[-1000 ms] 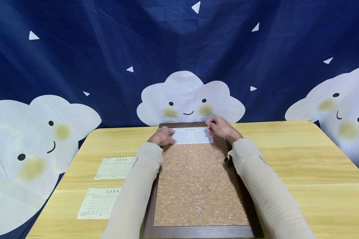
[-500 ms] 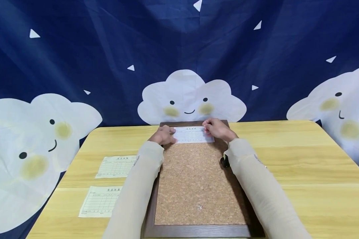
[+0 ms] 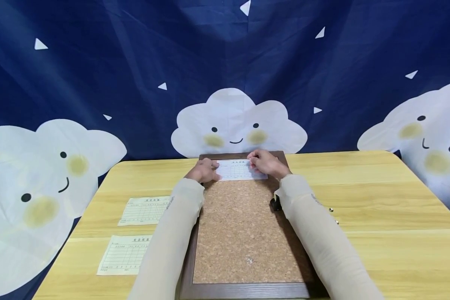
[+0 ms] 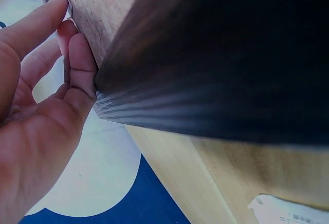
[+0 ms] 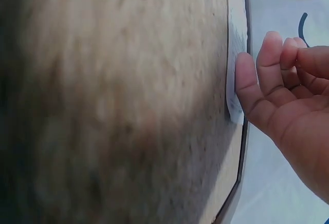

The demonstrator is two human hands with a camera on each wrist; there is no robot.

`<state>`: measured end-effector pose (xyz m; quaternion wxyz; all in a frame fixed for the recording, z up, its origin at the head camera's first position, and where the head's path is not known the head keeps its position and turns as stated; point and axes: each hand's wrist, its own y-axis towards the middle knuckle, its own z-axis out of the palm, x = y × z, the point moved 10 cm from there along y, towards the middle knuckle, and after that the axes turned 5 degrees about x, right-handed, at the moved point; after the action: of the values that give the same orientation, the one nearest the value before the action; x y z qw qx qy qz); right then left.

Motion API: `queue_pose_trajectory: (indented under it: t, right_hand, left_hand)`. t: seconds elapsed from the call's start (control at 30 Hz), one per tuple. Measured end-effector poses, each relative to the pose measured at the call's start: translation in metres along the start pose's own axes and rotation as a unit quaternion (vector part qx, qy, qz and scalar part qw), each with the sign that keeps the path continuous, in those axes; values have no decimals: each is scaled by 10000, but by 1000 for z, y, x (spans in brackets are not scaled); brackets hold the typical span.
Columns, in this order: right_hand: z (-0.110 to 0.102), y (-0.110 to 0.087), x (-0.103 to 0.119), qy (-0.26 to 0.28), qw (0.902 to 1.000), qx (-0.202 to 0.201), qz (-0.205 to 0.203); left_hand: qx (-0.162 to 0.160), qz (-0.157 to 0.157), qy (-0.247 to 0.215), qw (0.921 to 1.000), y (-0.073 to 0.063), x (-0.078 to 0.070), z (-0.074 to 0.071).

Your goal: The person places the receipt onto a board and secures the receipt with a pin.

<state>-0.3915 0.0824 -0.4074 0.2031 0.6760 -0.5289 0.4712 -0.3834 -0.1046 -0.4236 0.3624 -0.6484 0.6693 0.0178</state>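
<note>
A white printed form slip (image 3: pixel 232 171) lies across the top of a cork board (image 3: pixel 247 233) in a dark wooden frame. My left hand (image 3: pixel 203 171) rests at the slip's left end, fingers extended onto it; in the left wrist view its fingers reach along the frame edge. Over the slip's right part, my right hand (image 3: pixel 265 162) pinches a small pale thing between thumb and forefinger, mostly hidden by the fingertips. In the right wrist view, the outer fingers (image 5: pixel 245 72) lie close along the slip (image 5: pixel 236 39).
Two more pale printed slips, an upper one (image 3: pixel 144 211) and a lower one (image 3: pixel 121 256), lie left of the board on the wooden table (image 3: pixel 397 200). Small silver round studs (image 3: pixel 331 209) lie right of it. A dark blue cloud-patterned cloth (image 3: pixel 150 50) hangs behind.
My right hand has moved left from the slip's right end, farther over the slip, keeping its pinch. The moving sleeve now uncovers small silver studs on the table. My left hand stays put.
</note>
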Motion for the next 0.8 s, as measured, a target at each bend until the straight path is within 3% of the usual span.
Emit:
queue_pose_trajectory:
  t: [0.8]
  right_hand:
    - [17, 21, 8, 123, 9996, 224, -72]
  left_hand:
    - [-24, 208, 28, 9998, -2, -2, -2]
